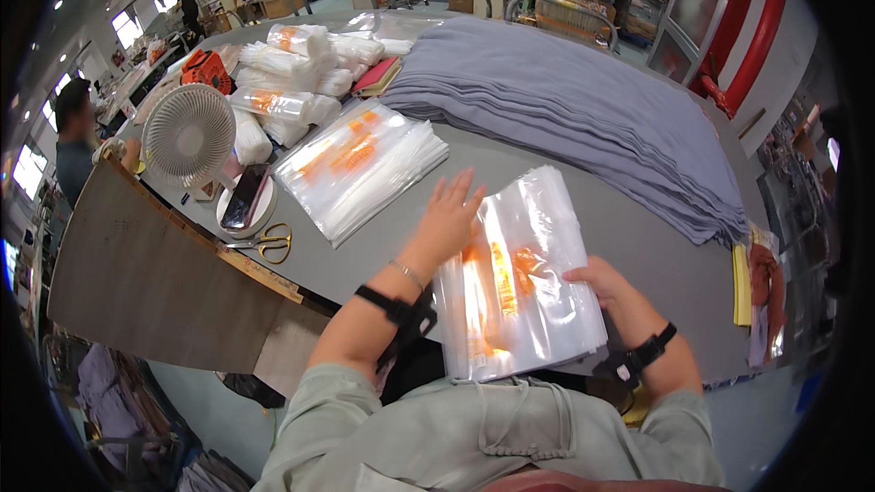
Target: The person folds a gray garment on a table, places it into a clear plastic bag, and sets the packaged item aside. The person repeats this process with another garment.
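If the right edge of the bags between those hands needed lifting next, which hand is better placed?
Probably the right hand: it's at that edge of the clear bags, while the left hand is by their upper left.

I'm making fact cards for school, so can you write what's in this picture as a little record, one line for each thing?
Table: grey
Left hand: over the upper left edge of the clear bags with orange print
Right hand: at their right edge
Second bag stack: farther left, on the table
Folded cloth: grey-blue, wide pile beyond the hands
White fan: at the left, with a phone on its base
Scissors: gold-coloured handles, beside the fan's base
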`<state>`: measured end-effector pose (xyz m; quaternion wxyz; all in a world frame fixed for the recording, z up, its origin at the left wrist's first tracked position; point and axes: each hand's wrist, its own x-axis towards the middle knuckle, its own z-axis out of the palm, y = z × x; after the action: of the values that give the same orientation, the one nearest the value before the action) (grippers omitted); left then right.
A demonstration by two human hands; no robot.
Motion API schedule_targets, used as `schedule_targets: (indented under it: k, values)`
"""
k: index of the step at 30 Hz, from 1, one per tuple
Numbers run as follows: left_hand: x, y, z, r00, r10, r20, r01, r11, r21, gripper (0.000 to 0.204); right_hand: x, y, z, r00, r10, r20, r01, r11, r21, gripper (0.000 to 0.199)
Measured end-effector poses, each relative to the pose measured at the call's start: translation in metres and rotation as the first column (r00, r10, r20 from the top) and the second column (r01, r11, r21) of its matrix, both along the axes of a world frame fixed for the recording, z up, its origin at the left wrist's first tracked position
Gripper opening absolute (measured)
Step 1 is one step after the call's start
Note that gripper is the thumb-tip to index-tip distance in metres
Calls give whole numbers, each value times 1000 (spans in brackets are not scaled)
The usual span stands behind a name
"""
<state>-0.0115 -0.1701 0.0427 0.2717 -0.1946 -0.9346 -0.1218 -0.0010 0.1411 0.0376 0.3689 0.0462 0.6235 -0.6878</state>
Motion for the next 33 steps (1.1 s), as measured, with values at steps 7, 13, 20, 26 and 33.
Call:
schedule_targets:
  k: [7, 13, 20, 26, 33]
  values:
    - [110, -5, 36, -98, -888, 450, 295, 406, 865, 37, 7, -31, 93, 969, -211, -126, 130, 875, -466, 50]
    - [79, -14, 28, 42, -998, -55, -354, -66, 933, 98, -19, -139, 148, 856, -350, -381, 90, 826, -557, 54]
    - [31, -123, 100, 678, -680, -278, -125, -479, 869, 59, -85, -266, 183, 820, -384, -425, -64, 676, -734, 45]
    - [-10, -222, 101, 983, -161, -87, 32, -321, 947, 79, -114, -365, 120, 843, -516, -152, 146, 493, -858, 40]
    - [3, -235, -10, 903, -2, 430, -408, -320, 855, 76, -95, -403, -13, 873, -481, 81, 461, 758, -462, 38]
